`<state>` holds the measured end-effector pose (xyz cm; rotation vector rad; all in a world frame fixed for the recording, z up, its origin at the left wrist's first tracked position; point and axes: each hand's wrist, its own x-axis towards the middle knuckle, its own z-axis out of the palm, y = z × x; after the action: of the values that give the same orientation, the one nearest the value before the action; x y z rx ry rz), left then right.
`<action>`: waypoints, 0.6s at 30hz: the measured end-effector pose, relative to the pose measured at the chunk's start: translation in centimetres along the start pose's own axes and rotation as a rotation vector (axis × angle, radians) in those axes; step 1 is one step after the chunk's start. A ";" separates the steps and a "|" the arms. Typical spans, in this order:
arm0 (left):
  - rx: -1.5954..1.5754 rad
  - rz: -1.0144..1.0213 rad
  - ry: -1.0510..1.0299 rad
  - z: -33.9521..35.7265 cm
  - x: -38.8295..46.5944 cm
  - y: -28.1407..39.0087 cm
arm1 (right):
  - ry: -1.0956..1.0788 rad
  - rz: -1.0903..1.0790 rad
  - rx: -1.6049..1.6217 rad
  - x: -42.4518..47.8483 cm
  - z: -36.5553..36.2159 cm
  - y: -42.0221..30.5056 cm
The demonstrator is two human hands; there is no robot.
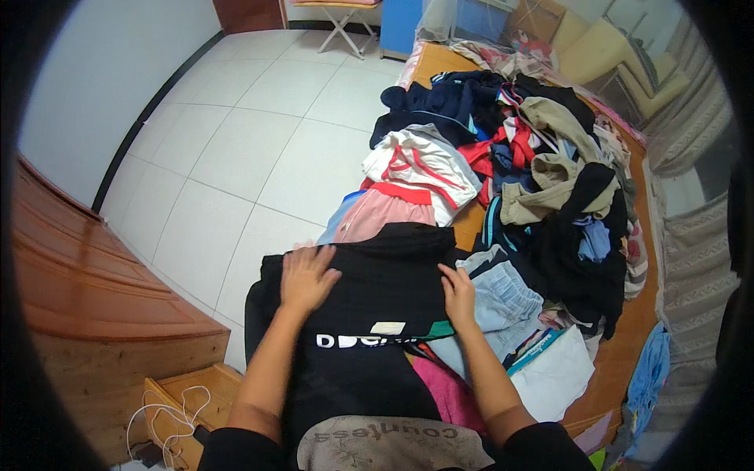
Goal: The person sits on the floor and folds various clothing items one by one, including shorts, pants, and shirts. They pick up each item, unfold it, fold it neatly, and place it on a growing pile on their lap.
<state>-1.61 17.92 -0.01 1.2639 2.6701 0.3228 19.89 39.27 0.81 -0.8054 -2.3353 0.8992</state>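
Observation:
A black garment (377, 277) with white lettering and a green patch lies spread in front of me, its upper part folded over. My left hand (306, 277) rests flat on its left side, fingers apart and slightly blurred. At its right edge, my right hand (458, 294) touches the cloth with bent fingers; whether it pinches the fabric, I cannot tell. Light blue denim clothing (506, 294) lies just right of that hand. Beyond the black garment are a pink garment (377, 215) and a white garment with red trim (421, 168).
A large heap of mixed clothes (554, 176) covers much of the wooden surface (633, 347) at right. White cables (177, 421) lie on a wooden drawer (194, 391) at lower left, beside a wooden cabinet (118, 282). A folding stand (341, 29) is at the back.

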 end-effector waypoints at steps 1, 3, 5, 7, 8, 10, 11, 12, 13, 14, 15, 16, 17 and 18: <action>-0.101 -0.144 0.035 0.7 -0.8 -3.9 | -0.022 0.027 0.026 0.1 0.1 -0.1; -0.044 -0.341 -0.172 -0.6 -2.5 -7.0 | -0.018 -0.016 -0.003 0.2 0.5 0.5; -0.048 -0.495 -0.199 -1.8 -3.1 -9.7 | -0.072 0.037 0.013 0.5 0.0 0.0; -0.043 -0.396 0.196 -2.9 -1.9 -7.8 | -0.063 -0.005 0.056 0.6 -0.1 1.1; -0.080 -0.249 0.301 -4.2 -0.7 -5.2 | -0.063 -0.033 0.010 0.7 -0.3 1.1; -0.111 0.003 0.295 -6.2 -0.1 0.5 | -0.095 0.058 -0.089 0.9 -0.6 0.0; -0.101 0.122 0.196 -6.4 0.0 2.7 | -0.020 -0.045 -0.277 1.5 -0.7 -1.5; -0.092 0.226 0.190 -5.1 -0.2 4.0 | 0.024 -0.154 -0.372 2.1 -0.4 -2.7; -0.083 0.342 0.179 -3.4 -0.4 5.0 | 0.076 -0.251 -0.469 2.5 0.2 -3.6; -0.078 0.350 0.156 -2.2 -0.8 5.9 | -0.005 -0.368 -0.464 2.9 1.2 -4.6; -0.069 0.361 0.125 -1.1 -1.3 6.5 | -0.086 -0.476 -0.454 3.2 2.4 -5.4; -0.046 0.368 0.098 -0.1 -1.8 6.6 | -0.121 -0.563 -0.463 3.3 3.7 -5.6; -0.017 0.341 0.046 0.5 -2.2 6.8 | -0.158 -0.651 -0.470 3.7 4.9 -5.0; -0.023 0.298 0.075 0.5 -2.3 6.6 | -0.158 -0.634 -0.496 4.8 6.0 -3.1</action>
<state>4.89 20.25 1.37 1.6763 2.5254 0.4461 11.71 38.20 0.26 -0.1198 -2.7404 0.1141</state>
